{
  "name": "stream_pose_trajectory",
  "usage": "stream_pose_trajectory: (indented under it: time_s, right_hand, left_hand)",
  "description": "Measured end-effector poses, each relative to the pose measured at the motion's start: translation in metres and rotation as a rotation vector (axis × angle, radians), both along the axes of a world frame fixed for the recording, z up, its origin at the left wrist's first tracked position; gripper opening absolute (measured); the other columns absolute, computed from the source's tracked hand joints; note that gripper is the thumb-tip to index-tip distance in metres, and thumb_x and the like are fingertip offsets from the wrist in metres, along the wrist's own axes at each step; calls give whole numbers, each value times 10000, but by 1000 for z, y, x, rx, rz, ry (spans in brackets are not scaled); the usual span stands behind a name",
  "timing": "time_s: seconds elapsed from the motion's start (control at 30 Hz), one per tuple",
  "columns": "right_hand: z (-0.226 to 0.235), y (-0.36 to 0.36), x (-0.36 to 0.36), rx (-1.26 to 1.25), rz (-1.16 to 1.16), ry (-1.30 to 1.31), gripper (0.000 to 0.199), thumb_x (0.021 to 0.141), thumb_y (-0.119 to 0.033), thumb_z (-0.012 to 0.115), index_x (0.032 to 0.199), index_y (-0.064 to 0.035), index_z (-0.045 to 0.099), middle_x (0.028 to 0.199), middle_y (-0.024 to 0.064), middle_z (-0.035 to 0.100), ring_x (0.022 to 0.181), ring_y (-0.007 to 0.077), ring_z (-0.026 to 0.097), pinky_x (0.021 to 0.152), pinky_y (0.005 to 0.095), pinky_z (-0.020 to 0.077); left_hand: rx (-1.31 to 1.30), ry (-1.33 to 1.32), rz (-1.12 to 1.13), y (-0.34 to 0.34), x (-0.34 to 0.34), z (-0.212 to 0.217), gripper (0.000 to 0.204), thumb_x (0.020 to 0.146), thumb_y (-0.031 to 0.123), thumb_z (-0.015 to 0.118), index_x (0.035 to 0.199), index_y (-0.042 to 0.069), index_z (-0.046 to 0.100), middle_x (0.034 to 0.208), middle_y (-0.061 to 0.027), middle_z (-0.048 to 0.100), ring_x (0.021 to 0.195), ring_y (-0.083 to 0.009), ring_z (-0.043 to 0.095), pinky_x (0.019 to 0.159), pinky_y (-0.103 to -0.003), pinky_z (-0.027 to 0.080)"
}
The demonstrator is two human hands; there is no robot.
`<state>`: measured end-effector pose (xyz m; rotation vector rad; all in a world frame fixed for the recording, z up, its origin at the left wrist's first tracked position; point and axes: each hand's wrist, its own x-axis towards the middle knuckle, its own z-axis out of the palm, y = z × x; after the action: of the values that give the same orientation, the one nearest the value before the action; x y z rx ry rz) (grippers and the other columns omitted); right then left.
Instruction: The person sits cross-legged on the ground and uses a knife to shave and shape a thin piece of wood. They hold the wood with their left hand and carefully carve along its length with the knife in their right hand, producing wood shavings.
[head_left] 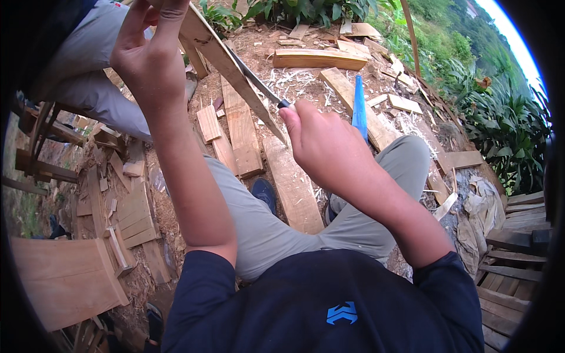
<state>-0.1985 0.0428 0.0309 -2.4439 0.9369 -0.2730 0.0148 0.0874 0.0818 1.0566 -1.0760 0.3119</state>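
A long, narrow wooden board (238, 76) slants down from the top of the view toward the middle. My left hand (154, 59) is raised at the upper left, its fingers closed round the board's upper end, partly cut off by the frame. In front of my knees, my right hand (329, 141) grips the handle of a knife (259, 82), the fingers wrapped round it. The thin grey blade runs up along the board's right edge; whether it bites into the wood I cannot tell. The board's lower tip ends just left of my right hand.
Planks (291, 182) and thin wood shavings (297, 79) lie on the dirt between and beyond my legs. A blue tapered tool (359, 109) leans by my right knee. Another person's trousered leg (97, 97) is at left. Wooden panels (62, 279) lie lower left; stacked slats (512, 270) stand at right.
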Motion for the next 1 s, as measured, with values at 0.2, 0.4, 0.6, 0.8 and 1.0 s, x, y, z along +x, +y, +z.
stream_pose_trajectory:
  time_s: [0.2,0.4,0.6,0.8,1.0]
  right_hand:
    - [13,-25,3,160,166,-32,463,1079,-342,371,1032,53,607,803,294,682,815,482,689,740,571,539]
    - [20,-59,-4,1234,64,-73,443,1097,-475,371,1008,-97,583,575,-68,390,376,12,245,337,207,179]
    - [-29,-47,-7,1053,-86,-206,453,1096,-466,395,1017,-70,599,584,-53,420,391,42,314,368,239,237]
    - [-26,-29,-5,393,48,-278,504,1083,-377,417,922,37,653,739,177,625,656,333,606,667,471,457]
    - [-9,0,2,182,29,-15,451,1077,-325,411,1022,73,616,821,305,686,841,504,684,800,574,543]
  left_hand:
    - [-106,78,-53,-5,16,-7,409,949,227,751,1250,-42,684,1221,-81,700,1165,-147,595,1087,-294,377]
    - [-80,52,-122,-1,26,-8,480,961,288,733,1298,-43,647,1286,-107,664,1175,-194,586,1098,-352,387]
    - [-44,44,-102,1,34,-11,541,959,323,733,1342,-39,610,1333,-108,631,1205,-199,566,1096,-367,383]
    - [-25,72,-63,3,36,-11,539,950,344,744,1308,-41,624,1330,-105,626,1231,-202,548,1103,-371,367]
    - [-151,76,-91,-7,29,-9,504,926,212,779,1310,-70,618,1286,-111,649,1206,-188,569,1095,-339,374]
